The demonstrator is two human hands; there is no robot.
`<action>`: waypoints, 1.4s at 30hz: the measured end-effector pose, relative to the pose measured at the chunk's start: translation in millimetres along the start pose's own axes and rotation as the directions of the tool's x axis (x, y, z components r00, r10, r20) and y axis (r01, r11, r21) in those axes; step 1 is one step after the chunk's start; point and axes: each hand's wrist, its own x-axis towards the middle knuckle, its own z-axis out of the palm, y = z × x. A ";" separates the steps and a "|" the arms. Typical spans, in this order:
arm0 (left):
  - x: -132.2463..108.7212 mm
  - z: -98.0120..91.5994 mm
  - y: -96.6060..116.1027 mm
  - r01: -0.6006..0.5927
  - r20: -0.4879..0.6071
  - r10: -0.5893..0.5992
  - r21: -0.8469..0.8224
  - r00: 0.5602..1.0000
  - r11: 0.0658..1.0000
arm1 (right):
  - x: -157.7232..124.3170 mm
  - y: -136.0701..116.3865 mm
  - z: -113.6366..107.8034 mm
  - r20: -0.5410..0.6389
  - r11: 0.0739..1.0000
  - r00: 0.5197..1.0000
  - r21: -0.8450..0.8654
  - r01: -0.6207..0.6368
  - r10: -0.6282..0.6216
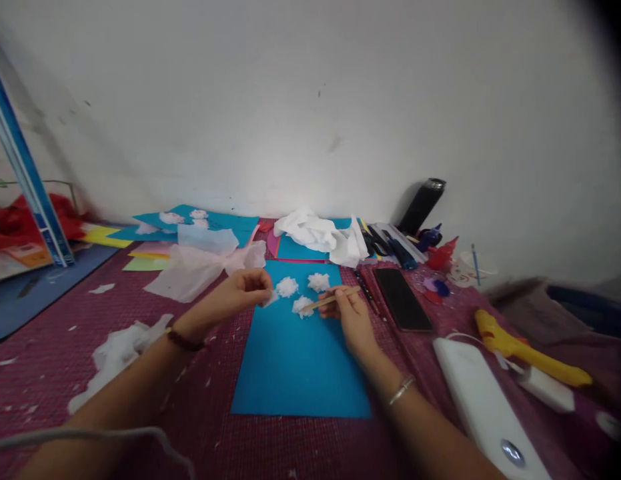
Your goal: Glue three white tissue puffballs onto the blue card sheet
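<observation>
A sheet of blue paper (300,367) lies in front of me with three white tissue tufts near its top: one at left (287,287), one at right (319,282) and a lower tuft (303,307). My right hand (347,311) grips a flat wooden stick (335,297), whose tip meets the lower tuft. At the sheet's left edge, my left hand (250,289) is closed in a pinch on a small piece of white tissue (271,299).
Crumpled white tissue (315,233) lies at the back, with more at left (120,353). A phone (403,299), a white power strip (483,407) and a yellow glue gun (530,350) sit at right. A black bottle (424,205) leans against the wall. A cable (90,433) crosses the lower left.
</observation>
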 end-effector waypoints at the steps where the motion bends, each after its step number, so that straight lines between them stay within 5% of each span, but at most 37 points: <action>1: 6.1 8.3 -1.2 0.001 0.020 -0.001 -0.012 1.000 1.000 | 0.2 0.0 0.3 -0.004 1.000 1.000 0.009 0.000 0.000; 6: 26.7 29.9 -21.0 0.010 0.121 -0.005 -0.036 0.993 0.999 | 1.4 -3.0 1.1 -0.031 1.000 1.000 0.024 0.005 -0.005; 14: 26.7 27.9 -55.4 0.168 0.112 -0.160 -0.068 0.981 0.983 | 2.6 -4.0 -3.1 -0.045 0.999 0.999 0.031 -0.012 0.013; 18: 26.8 26.2 -57.7 0.118 0.144 -0.120 0.020 0.982 0.993 | 3.2 -0.1 -2.4 -0.064 1.000 0.998 0.006 -0.004 0.004; 22: 27.1 32.7 -58.6 -0.059 0.205 0.029 0.141 0.978 0.988 | 3.5 1.3 -0.2 -0.077 1.000 0.997 0.018 -0.013 0.014; 32: 33.5 63.6 -76.3 -0.026 -0.055 0.041 0.254 0.998 0.967 | 0.2 -9.0 0.3 -0.102 0.998 0.994 0.046 0.051 -0.046; 42: 35.4 63.4 -70.0 -0.007 -0.046 0.013 0.137 0.999 0.991 | -5.5 -7.7 5.8 0.022 0.979 0.993 -0.165 0.120 -0.118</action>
